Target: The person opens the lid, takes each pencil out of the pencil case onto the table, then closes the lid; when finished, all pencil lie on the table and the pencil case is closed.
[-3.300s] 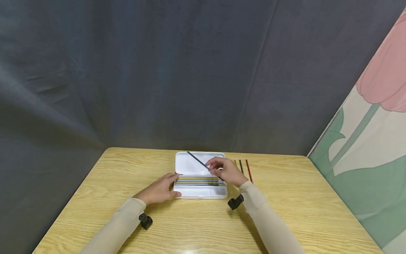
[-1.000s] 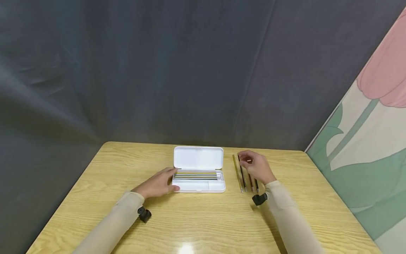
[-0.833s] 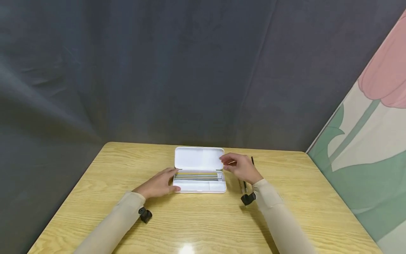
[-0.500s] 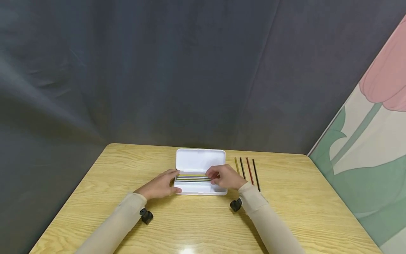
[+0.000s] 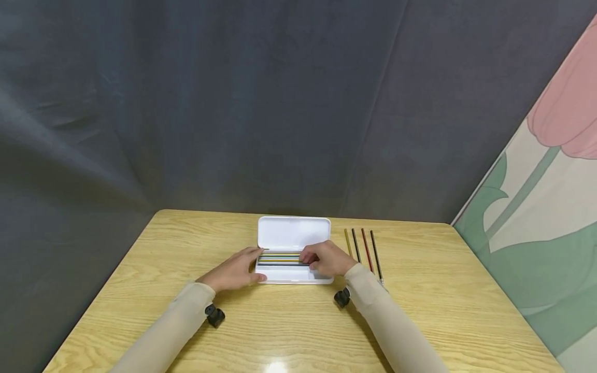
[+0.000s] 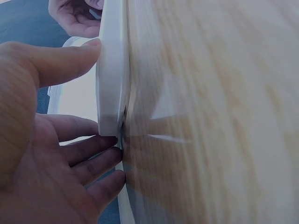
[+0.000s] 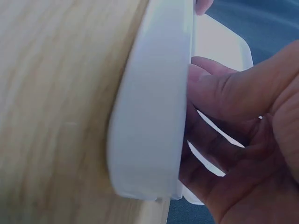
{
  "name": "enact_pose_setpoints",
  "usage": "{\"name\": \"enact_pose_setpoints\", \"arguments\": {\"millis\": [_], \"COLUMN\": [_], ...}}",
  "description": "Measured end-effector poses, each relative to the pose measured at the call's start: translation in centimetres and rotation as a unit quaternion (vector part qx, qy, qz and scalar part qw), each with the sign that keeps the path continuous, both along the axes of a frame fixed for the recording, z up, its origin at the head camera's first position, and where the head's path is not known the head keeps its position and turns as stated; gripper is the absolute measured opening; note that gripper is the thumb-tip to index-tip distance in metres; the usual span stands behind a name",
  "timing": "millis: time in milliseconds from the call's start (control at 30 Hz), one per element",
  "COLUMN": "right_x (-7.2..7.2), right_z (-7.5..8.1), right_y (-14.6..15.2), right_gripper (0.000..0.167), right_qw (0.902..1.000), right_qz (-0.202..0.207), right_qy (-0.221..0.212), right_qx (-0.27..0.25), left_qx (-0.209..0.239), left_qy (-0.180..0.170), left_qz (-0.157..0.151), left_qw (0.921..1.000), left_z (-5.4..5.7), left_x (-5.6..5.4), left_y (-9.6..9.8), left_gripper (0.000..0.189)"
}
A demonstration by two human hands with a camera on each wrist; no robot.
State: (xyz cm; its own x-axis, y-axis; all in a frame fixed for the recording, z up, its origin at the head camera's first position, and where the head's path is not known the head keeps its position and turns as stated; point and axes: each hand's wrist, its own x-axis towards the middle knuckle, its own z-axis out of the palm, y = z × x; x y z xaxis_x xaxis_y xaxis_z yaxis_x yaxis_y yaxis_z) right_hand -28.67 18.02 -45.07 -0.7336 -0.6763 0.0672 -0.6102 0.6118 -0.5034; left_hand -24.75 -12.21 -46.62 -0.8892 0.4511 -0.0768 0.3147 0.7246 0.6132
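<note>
A white pencil case [image 5: 284, 276] lies on the table with its lid [image 5: 294, 232] raised at the back. Several pencils [image 5: 280, 258], with yellow, green and dark bodies, lie side by side in it. My left hand [image 5: 235, 270] grips the case's left end, thumb at the front wall and fingers at the end and back, as the left wrist view shows. Over the right part of the case, my right hand [image 5: 328, 258] reaches in with bent fingers and pinches a pencil among the others. The case wall [image 7: 152, 102] hides those fingertips in the right wrist view.
Right of the case several pencils lie in a slanted row: a yellow one [image 5: 347, 242], a red one [image 5: 367, 250] and dark ones such as the rightmost [image 5: 376, 255]. The wooden table [image 5: 280, 326] ends at a dark curtain [image 5: 261, 103].
My right hand has come left from the loose pencils, where a dark pencil now lies at the row's right end. It has entered the case, and the pencils inside have shifted. The left hand stays.
</note>
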Motion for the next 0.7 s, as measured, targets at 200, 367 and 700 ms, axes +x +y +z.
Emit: {"name": "enact_pose_setpoints", "arguments": {"millis": [200,367,700], "right_x": [-0.06,0.13,0.09], "right_z": [0.25,0.62,0.47], "right_y": [-0.38,-0.46,-0.04], "right_gripper": [0.034,0.036,0.031], "right_qw": [0.9995,0.9994,0.9994], "right_qz": [0.017,0.022,-0.02], "right_qy": [-0.009,-0.004,-0.027], "right_qx": [0.024,0.024,0.005], "left_qx": [-0.003,-0.004,-0.002], "left_qy": [-0.003,0.001,-0.001], "left_qz": [0.001,0.001,0.002], "left_qw": [1.0,1.0,1.0], "left_z": [-0.05,0.0,0.08], "left_x": [-0.02,0.04,0.1], "left_y": [-0.1,-0.06,-0.03], "left_gripper": [0.081,0.082,0.081]}}
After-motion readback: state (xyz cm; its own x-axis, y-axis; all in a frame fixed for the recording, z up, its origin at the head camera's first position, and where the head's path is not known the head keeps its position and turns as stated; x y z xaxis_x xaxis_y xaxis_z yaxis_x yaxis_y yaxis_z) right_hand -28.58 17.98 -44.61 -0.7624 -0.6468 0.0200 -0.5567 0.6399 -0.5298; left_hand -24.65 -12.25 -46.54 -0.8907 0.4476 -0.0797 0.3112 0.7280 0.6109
